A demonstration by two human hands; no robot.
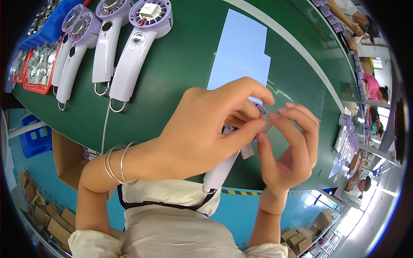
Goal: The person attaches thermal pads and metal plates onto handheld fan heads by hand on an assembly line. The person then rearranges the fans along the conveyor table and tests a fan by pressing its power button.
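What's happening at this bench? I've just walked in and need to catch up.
A person's left hand and right hand meet over a white handheld fan lying on the green table, fingertips pinching a small round part at its head. Four more fans lie in a row at upper left, beside red trays of small metal pieces. A pale sheet lies behind the hands.

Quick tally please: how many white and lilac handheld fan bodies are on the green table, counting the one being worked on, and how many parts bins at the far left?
White and lilac handheld fan bodies lying in the row at upper left: 4
White and lilac handheld fan body under the left hand and right hand: 1
Red parts tray: 1
Blue parts bin: 1
Total: 7
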